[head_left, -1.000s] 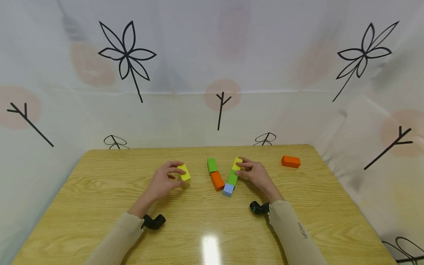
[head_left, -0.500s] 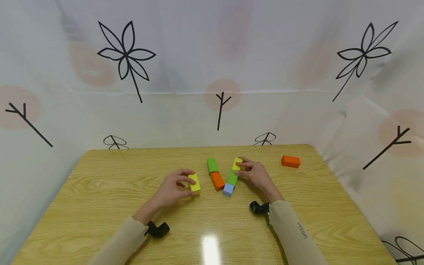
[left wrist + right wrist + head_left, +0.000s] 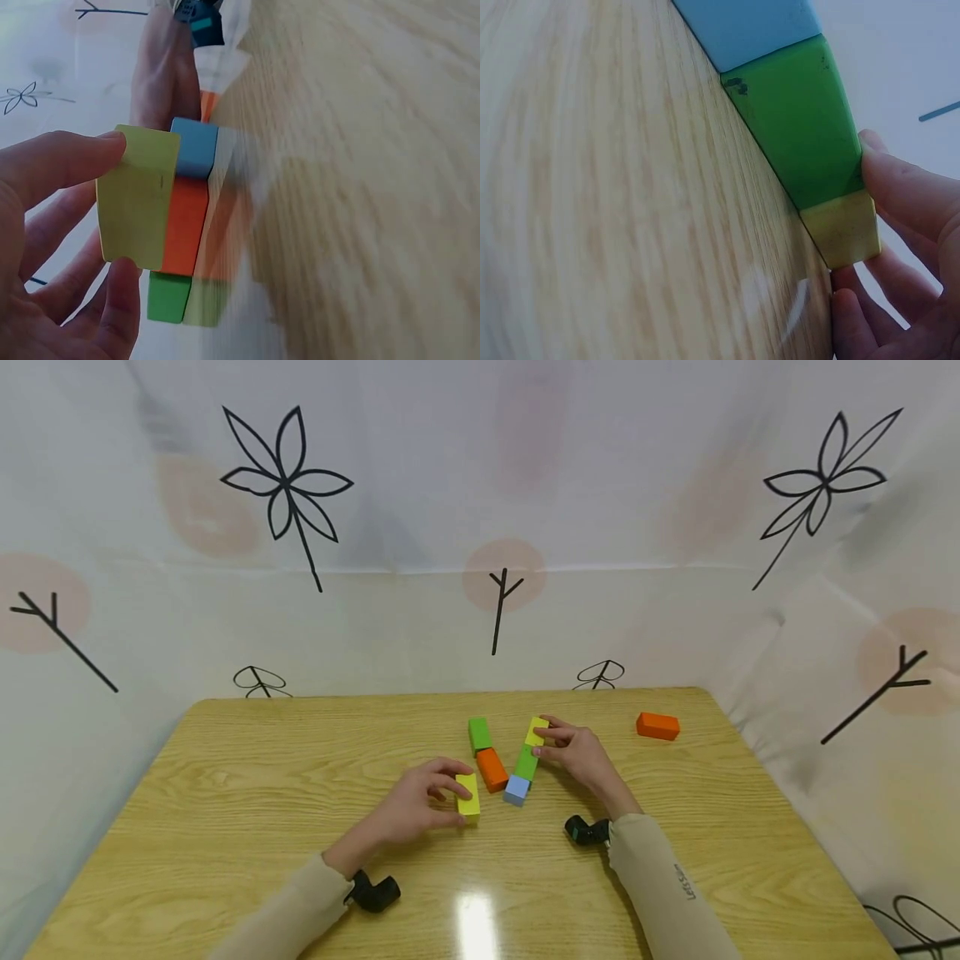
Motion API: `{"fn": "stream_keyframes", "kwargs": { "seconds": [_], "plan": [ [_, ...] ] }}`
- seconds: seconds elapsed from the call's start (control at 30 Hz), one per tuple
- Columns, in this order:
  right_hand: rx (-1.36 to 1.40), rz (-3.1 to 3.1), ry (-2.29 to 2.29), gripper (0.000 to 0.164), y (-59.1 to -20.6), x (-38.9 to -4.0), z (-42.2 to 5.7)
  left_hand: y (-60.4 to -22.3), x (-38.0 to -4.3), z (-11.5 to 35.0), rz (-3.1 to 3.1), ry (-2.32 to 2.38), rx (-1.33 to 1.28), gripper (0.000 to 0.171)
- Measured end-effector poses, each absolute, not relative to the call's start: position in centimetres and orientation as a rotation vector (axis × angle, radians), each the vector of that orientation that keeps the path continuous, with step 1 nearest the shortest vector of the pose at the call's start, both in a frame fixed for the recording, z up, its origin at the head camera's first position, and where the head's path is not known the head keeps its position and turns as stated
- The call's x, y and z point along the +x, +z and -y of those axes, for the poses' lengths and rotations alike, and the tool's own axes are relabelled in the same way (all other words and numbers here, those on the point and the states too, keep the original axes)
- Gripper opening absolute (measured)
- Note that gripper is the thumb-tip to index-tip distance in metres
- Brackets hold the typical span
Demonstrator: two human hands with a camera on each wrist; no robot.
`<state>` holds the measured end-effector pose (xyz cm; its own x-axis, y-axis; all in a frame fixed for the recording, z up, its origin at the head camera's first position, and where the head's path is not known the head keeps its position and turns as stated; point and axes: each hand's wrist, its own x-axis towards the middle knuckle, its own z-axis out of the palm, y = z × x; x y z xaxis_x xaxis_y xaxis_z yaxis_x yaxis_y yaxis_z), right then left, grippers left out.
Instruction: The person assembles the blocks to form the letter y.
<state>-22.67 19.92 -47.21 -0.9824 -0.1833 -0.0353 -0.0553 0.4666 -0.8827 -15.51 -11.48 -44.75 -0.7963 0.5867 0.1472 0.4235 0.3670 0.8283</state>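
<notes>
My left hand [image 3: 420,800] pinches a yellow block [image 3: 468,800] between thumb and fingers, in front of the orange block [image 3: 492,769]. In the left wrist view that yellow block [image 3: 139,199] covers part of the orange one. My right hand [image 3: 583,758] holds a second yellow block [image 3: 536,727] at the far end of a slanting row, its thumb near the joint with a green block [image 3: 795,127]. A light blue block [image 3: 517,790] ends that row at the near side. Another green block [image 3: 479,735] stands behind the orange one, forming the other slanting row.
Toward the back right of the wooden table [image 3: 285,752] lies another orange block [image 3: 657,726]. A patterned cloth [image 3: 405,527] hangs behind the table and along its sides. Black wrist cameras sit below both hands.
My left hand has carried its yellow block right and toward the front edge, nearer the two rows. My right hand and the blocks in the rows have stayed in place.
</notes>
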Motion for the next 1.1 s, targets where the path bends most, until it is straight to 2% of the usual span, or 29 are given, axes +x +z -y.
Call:
{"fn": "stream_keyframes", "kwargs": {
  "seconds": [0.37, 0.8, 1.1],
  "plan": [
    [-0.222, -2.591, -1.533, 0.047, -47.0, -22.4, -19.8, -45.1, -15.0, 9.1, -2.347, 1.341, 0.942, 0.02],
    [-0.227, -2.613, -1.515, 0.046, -47.0, -22.4, -19.7, -45.6, -15.7, 8.1, -2.332, 1.034, 1.288, 0.028],
    [-0.231, -2.616, -1.519, 0.044, -47.0, -22.5, -19.8, -45.1, -16.1, 8.1, -2.37, 0.899, 1.405, 0.032]
  ]
}}
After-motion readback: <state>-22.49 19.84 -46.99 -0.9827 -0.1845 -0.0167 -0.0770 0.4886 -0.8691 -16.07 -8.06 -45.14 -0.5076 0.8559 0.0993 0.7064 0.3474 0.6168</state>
